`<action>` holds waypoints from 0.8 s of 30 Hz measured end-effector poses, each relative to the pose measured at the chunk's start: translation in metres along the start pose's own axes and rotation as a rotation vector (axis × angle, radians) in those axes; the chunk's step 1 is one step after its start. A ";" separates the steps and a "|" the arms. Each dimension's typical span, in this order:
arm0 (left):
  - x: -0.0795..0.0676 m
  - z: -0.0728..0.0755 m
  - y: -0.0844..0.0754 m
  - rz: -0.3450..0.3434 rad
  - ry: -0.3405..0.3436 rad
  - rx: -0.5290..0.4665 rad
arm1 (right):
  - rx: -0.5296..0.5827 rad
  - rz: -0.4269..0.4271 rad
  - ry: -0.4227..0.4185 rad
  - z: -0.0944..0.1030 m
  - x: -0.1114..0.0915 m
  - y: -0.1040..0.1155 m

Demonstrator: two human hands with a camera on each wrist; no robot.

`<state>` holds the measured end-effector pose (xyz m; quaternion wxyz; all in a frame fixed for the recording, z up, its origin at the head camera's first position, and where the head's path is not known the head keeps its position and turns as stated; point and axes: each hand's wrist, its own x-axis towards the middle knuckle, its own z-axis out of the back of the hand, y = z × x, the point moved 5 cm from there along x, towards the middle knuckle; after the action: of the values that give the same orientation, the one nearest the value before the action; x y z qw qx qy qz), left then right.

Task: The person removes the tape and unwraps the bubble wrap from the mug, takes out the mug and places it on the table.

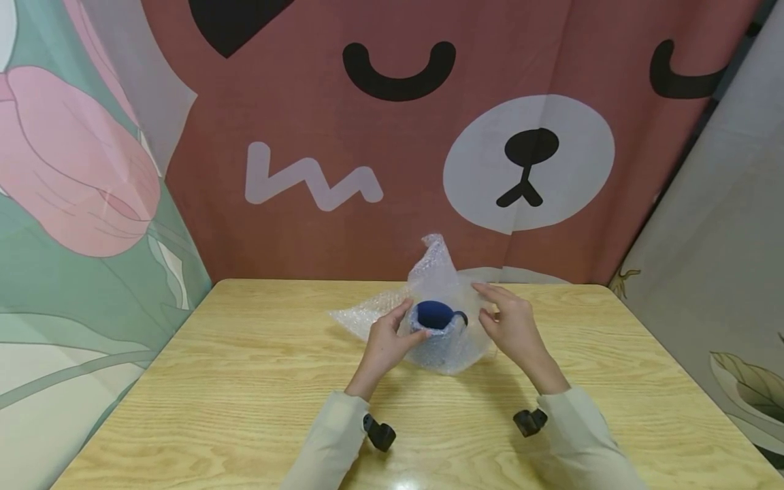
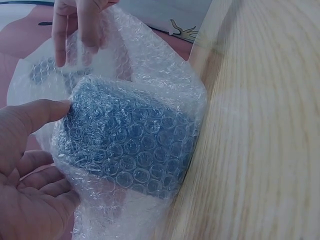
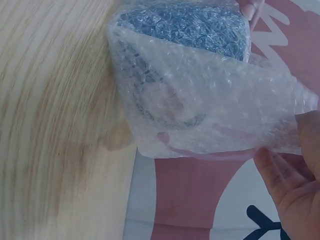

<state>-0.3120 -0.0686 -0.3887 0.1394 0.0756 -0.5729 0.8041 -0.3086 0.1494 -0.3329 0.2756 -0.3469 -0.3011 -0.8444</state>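
A dark blue mug (image 1: 434, 315) stands upright on the table, its rim and the top of its handle showing above a sheet of bubble wrap (image 1: 432, 271). My left hand (image 1: 387, 341) holds the wrapped mug from the left, thumb at the near rim and fingers round the far side. In the left wrist view, the bubbles of the wrap (image 2: 132, 142) lie against the mug's side. On the right, my right hand (image 1: 513, 328) pinches a loose edge of the wrap, which the right wrist view shows stretched out over the handle side.
The wood-grain table (image 1: 257, 381) reaches to a curtain (image 1: 306, 238) with a bear print at the back. One flap of wrap lies to the left on the table, another stands up behind the mug. Small black devices (image 1: 380, 433) sit at both wrists.
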 end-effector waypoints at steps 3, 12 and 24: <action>0.000 0.000 -0.002 -0.026 -0.002 0.000 | 0.009 -0.016 -0.015 0.002 -0.002 -0.002; 0.000 -0.001 -0.003 -0.037 0.003 -0.006 | 0.050 -0.083 -0.062 0.007 -0.010 -0.007; -0.001 -0.002 -0.005 -0.062 0.012 -0.013 | 0.077 -0.119 -0.122 0.015 -0.019 -0.009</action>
<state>-0.3096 -0.0654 -0.3852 0.1683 0.0877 -0.5745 0.7962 -0.2966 0.1705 -0.3417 0.2193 -0.3684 -0.3698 -0.8243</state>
